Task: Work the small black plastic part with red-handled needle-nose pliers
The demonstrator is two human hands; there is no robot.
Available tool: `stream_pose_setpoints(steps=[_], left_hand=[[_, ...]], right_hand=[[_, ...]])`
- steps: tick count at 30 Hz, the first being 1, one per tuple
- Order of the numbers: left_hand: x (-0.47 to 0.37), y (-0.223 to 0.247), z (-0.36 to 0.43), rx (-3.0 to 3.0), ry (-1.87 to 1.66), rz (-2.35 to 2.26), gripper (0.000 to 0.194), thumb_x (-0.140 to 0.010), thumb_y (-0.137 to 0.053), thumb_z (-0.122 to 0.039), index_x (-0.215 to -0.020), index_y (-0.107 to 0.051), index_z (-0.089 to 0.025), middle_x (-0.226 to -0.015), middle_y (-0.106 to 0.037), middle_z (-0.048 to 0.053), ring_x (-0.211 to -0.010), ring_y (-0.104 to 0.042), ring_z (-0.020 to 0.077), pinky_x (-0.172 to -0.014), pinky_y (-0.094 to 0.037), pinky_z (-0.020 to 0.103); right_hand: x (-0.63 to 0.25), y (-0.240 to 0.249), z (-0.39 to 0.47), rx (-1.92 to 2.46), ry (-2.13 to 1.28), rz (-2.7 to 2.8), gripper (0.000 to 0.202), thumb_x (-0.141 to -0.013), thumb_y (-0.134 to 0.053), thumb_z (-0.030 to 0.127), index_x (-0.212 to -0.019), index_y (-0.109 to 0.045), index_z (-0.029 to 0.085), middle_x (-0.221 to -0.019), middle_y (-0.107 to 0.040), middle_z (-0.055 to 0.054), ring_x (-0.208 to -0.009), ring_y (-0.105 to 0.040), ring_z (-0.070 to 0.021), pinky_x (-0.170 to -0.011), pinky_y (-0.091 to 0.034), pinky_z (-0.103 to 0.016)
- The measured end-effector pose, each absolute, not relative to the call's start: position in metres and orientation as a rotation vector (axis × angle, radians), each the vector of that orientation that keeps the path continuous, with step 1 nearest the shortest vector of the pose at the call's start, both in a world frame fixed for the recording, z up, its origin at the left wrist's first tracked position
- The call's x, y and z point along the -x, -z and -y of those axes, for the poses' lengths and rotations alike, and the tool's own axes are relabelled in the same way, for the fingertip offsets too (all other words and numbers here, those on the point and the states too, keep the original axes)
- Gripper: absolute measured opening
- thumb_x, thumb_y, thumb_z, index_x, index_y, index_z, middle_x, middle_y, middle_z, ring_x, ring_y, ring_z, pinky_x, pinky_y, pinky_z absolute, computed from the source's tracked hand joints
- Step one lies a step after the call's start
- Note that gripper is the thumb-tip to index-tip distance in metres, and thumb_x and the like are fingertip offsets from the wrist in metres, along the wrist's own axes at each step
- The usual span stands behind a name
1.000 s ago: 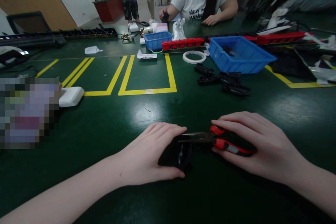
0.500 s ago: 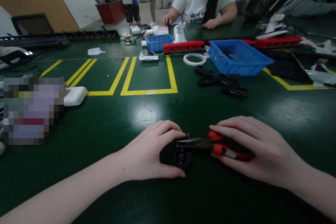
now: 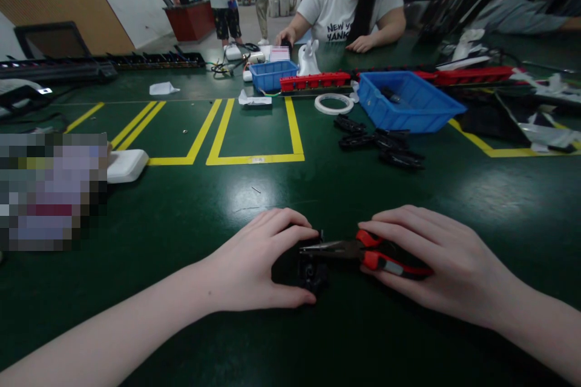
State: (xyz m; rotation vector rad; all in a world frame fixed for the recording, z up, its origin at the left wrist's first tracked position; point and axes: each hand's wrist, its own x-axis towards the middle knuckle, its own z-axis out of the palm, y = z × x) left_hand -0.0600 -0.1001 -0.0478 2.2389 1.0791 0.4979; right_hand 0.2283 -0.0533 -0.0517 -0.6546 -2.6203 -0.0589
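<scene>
Moved: both hands have slid a little closer together since a moment ago, and the pliers' tips now sit right over the small black part.
Left hand: the left hand (image 3: 254, 266) is curled around the small black part (image 3: 312, 275), thumb below and fingers on top, pressing it down on the table (image 3: 181, 217).
Right hand: the right hand (image 3: 436, 266) is wrapped around the red and black handles of the pliers (image 3: 358, 251).
Pliers: they lie almost flat, with the metal tips pointing left and touching the top of the small black part.
Small black part: it rests on the table between the two hands, close to the near edge.
Farther back: a heap of black pieces (image 3: 381, 144) lies well apart from the hands, just beside a big blue bin (image 3: 408, 103).
Also there: a white tape ring (image 3: 334, 104), a small blue bin (image 3: 272, 74) and yellow lines (image 3: 254, 159) on the table.
Other person: someone in a white shirt (image 3: 336, 9) sits at the far side, hands on the table.
</scene>
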Motion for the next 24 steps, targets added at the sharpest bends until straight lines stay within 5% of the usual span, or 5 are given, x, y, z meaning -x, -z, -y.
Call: stream_pose_setpoints(steps=[14, 24], left_hand=[[0.0612, 0.0494, 0.1006, -2.285, -0.513, -1.074, 0.066, -0.076, -0.082, -0.044, -0.132, -0.056, -0.02, -0.133, -0.057, 0.01, -0.121, -0.054, 0.0286, -0.102, -0.049, 0.045], [0.0625, 0.0522, 0.1046, -2.314, -0.521, -1.072, 0.066, -0.078, -0.081, -0.041, -0.132, -0.052, -0.019, -0.135, -0.054, 0.011, -0.121, -0.054, 0.0271, -0.101, -0.051, 0.043]], right_hand=[[-0.2252, 0.0467, 0.0529, 0.554, 0.258, 2.624, 0.028, -0.092, -0.058, 0.024, -0.116, -0.06, 0.011, -0.101, -0.068, -0.013, -0.086, -0.064, -0.022, -0.068, -0.053, -0.034], [-0.2272, 0.0508, 0.056, 0.597, 0.071, 2.606, 0.031, -0.091, -0.059, 0.029, -0.118, -0.061, 0.014, -0.102, -0.068, -0.012, -0.086, -0.066, -0.0206, -0.072, -0.056, -0.032]])
